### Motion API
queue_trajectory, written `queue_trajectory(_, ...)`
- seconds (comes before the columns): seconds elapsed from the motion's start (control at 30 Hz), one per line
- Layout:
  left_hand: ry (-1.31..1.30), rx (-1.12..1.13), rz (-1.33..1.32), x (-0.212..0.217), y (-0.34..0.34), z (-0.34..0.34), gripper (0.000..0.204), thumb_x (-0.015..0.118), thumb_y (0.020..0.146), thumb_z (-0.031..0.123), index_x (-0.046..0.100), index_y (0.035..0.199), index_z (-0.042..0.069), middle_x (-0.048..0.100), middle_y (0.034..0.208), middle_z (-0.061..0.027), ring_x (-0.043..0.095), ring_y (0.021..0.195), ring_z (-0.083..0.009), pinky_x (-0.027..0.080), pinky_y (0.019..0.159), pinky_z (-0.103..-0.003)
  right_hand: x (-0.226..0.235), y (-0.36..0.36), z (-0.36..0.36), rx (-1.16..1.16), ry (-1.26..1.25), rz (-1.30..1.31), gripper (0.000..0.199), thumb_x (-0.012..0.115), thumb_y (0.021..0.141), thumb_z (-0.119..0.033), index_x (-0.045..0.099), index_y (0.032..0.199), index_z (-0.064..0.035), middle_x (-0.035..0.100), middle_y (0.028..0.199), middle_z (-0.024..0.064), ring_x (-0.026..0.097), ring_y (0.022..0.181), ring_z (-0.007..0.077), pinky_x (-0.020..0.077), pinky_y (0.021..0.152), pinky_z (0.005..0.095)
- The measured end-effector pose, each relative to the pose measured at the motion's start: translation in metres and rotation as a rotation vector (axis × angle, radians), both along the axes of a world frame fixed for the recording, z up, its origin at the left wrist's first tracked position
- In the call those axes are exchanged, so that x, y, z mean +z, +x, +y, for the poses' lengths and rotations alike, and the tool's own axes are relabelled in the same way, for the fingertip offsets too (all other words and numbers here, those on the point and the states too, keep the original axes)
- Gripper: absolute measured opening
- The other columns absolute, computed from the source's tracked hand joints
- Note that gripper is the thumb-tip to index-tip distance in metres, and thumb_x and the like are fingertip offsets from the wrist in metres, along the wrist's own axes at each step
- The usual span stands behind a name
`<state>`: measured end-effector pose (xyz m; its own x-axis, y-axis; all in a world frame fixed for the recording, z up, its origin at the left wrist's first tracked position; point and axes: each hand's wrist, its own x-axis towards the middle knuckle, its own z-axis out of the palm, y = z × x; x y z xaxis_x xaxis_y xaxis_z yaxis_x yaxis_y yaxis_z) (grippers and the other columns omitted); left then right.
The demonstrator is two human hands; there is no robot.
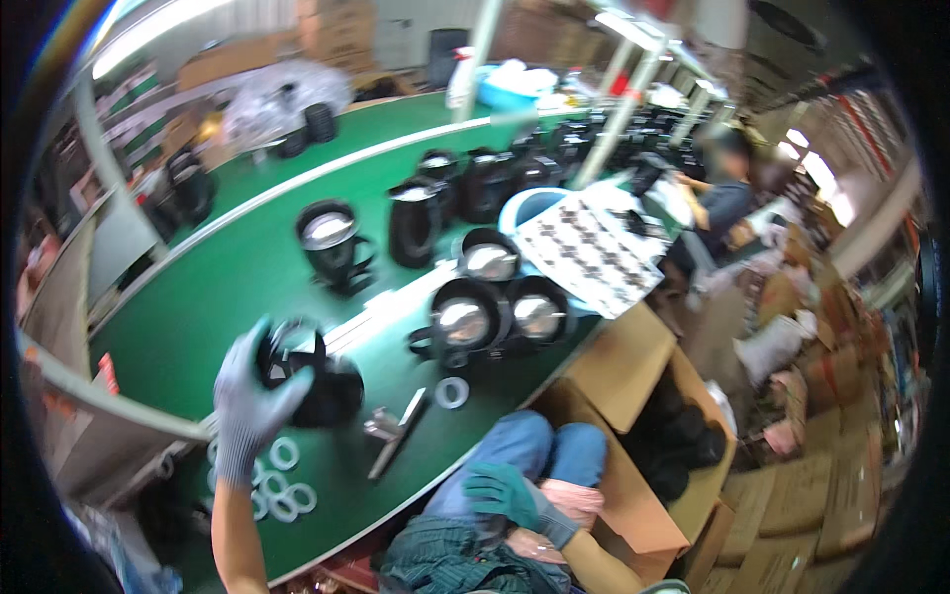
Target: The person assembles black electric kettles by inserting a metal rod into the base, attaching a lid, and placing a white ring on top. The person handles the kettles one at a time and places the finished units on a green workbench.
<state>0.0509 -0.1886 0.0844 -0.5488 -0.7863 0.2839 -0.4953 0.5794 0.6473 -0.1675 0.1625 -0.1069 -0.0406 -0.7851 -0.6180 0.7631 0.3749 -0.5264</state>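
Note:
My left hand, in a grey knit glove, is wrapped round a black jug at the near left of the green table. Fingers and thumb grip it near its rim. My right hand, in a grey and green glove, is over my lap, by a pink cloth; its fingers are too blurred to make out. Several white rings lie beside my left wrist. A single white ring and a metal T-shaped tool lie to the right of the jug.
More black jugs with shiny insides stand on the green table. A blue tub has a patterned sheet leaning over it. An open cardboard box with black items is at my right. A co-worker sits farther off.

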Motion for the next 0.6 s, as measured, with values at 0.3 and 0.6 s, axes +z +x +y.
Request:
queue_trajectory(0.3,-0.244,0.098,-0.503,-0.089,-0.028,-0.25,0.093,0.081,0.072,0.049,0.047,0.151,0.013,0.053,0.147,-0.0163,0.049,0.135,-0.0356,0.042,0.111,-0.05,-0.026,0.012,-0.007,-0.035,0.028,0.069,0.052,0.036,0.111,-0.03,0.041,0.152,0.0024,0.058,0.141,0.0226,0.061,0.127,0.0324,0.0548,0.103,0.0439)
queue_trajectory(0.6,-0.528,-0.158,-0.403,-0.138,-0.12,-0.237,0.055,0.082,0.065,0.006,0.064,0.117,0.013,0.062,0.12,-0.0147,0.06,0.115,-0.0372,0.048,0.104,-0.048,-0.092,0.002,0.009,-0.008,-0.119,-0.059,0.058,0.041,0.111,-0.041,0.037,0.158,-0.0061,0.054,0.149,0.0148,0.06,0.126,0.0242,0.0552,0.097,0.0378)
